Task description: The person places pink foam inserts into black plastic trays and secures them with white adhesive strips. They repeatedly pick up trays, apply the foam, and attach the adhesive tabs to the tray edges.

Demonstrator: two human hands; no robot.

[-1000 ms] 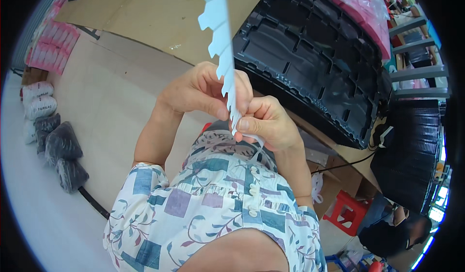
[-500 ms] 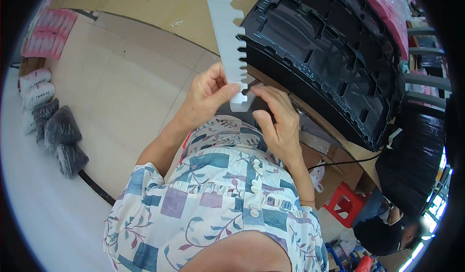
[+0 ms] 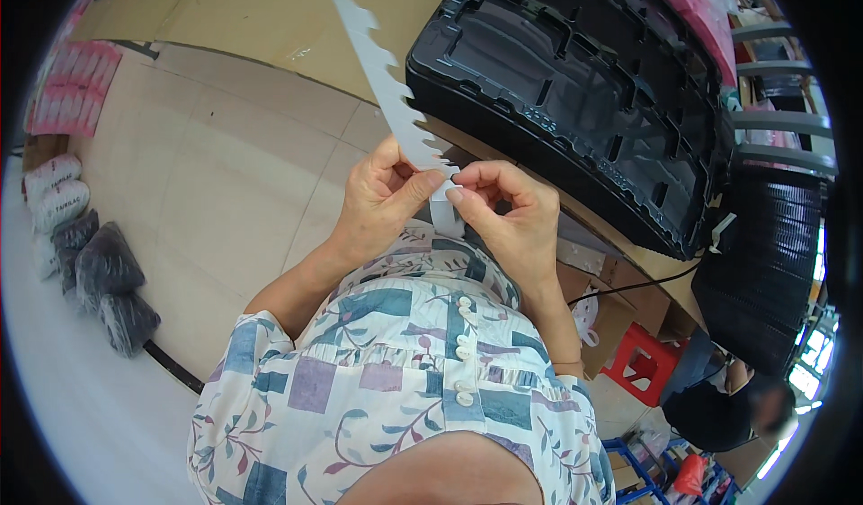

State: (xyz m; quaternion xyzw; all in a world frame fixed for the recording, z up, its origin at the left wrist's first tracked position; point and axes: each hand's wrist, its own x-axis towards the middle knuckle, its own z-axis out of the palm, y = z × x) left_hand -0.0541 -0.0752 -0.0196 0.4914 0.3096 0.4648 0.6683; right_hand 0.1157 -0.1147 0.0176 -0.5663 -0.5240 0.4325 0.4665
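Observation:
A long white strip with a notched, tooth-like right edge (image 3: 382,78) slants from the top of the view down to my hands. My left hand (image 3: 382,195) pinches it near its lower end, thumb on top and fingers curled beneath. Close beside it, my right hand (image 3: 508,208) pinches the strip's notched edge between thumb and index finger. Below the fingers the strip's end bends downward in front of my shirt. Whatever else the right fingertips may hold is too small to make out.
Stacked black plastic trays (image 3: 557,101) lie on the brown tabletop (image 3: 243,11) to the right. Dark bags (image 3: 110,262) and white rolls (image 3: 61,195) sit on the left. A red stool (image 3: 643,361) and a seated person (image 3: 719,406) are at the lower right.
My right hand has closed from spread fingers into a pinch on the strip's edge. The strip has tilted, its top leaning further left, and its lower end now bends down.

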